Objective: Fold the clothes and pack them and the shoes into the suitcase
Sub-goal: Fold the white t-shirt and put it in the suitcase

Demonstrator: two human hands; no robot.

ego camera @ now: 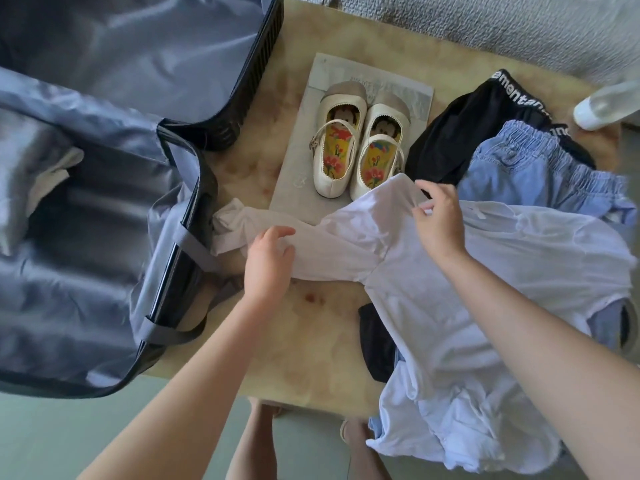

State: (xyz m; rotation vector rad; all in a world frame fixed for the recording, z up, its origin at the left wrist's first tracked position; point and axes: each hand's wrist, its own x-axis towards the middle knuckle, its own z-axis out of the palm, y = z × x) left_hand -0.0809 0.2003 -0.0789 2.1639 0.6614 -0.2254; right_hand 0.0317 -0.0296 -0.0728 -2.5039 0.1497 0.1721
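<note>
Head view: left hand [268, 258] down on the outstretched sleeve of the shirt [450, 289], fingers curled into the white cloth and gripping it. Right hand [438, 220] further along near the shoulder, pinching a small fold of the same cloth between thumb and fingertips, remaining fingers loosely bent. Shirt spread rumpled across the right half of the table [304, 341], hem spilling over the near edge, sleeve end reaching the rim of the suitcase [86, 237]. Suitcase open at the left, grey lining facing up, two grey straps across its near wall, nothing of the clothes inside as far as visible. Shoes [356, 150] side by side on a pale sheet [298, 178] in the middle of the table, cream with flowered insoles, the shirt lapping over the near end of the right-hand one. Black shorts [460, 140] with a lettered waistband just right of the shoes, blue shorts [526, 168] lying partly over them and partly under the shirt. Dark garment [375, 341] poking out beneath the shirt near the front edge. Bottle [602, 105], blurred, at the far right
</note>
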